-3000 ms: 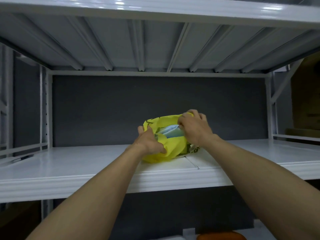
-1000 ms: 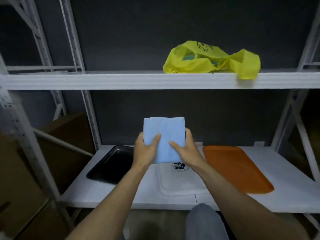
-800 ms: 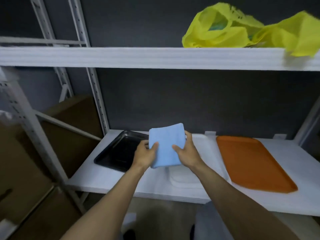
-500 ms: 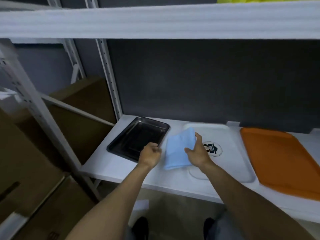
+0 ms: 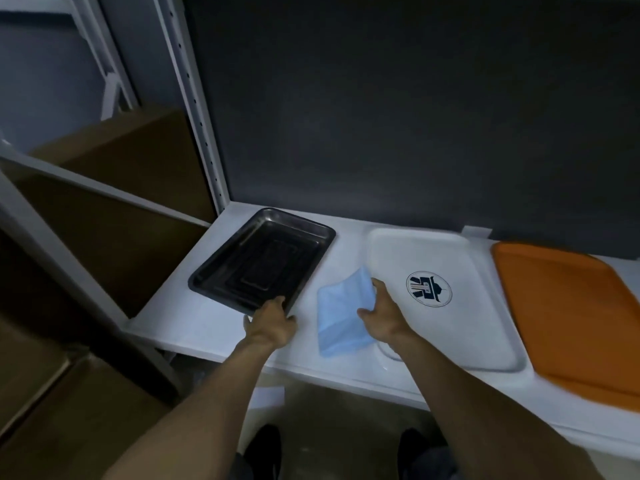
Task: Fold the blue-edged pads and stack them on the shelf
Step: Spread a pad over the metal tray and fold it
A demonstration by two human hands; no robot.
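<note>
A folded light-blue pad (image 5: 337, 317) lies on the white lower shelf (image 5: 207, 327), between the black tray and the white tray. My right hand (image 5: 382, 311) holds the pad's right edge, thumb on top and fingers round the far corner. My left hand (image 5: 270, 322) is off the pad, to its left. Its fingers curl over the near corner of the black metal tray (image 5: 263, 261).
A white tray with a round logo (image 5: 450, 334) sits right of the pad, and an orange tray (image 5: 568, 313) lies further right. Brown cardboard boxes (image 5: 114, 216) stand left of the shelf's white upright post (image 5: 194, 109). A dark panel backs the shelf.
I took the pad out of the yellow bag on the upper shelf and brought it down to the lower shelf. My left hand let go of it and moved to the black tray.
</note>
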